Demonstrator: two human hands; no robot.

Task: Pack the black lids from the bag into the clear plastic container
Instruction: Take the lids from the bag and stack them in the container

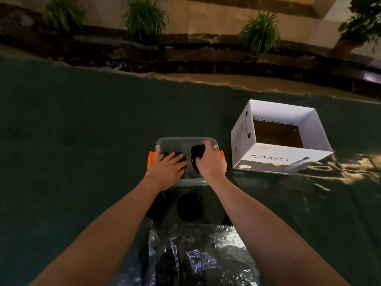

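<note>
A clear plastic container (177,141) with orange side clips sits on the dark cloth in the middle. Both my hands are inside it. My left hand (167,167) lies with straight fingers on black lids (181,157) stacked flat in the left half. My right hand (210,162) grips a stack of black lids (196,156) held on edge in the right half. More black lids (189,206) lie on the cloth just in front of the container. The shiny clear bag (198,256) with dark lids inside lies at the bottom, between my forearms.
An open white cardboard box (274,155) with printed text stands to the right of the container. The dark cloth (82,131) covers the floor. Beyond its far edge runs a stone border with several green plants (144,17).
</note>
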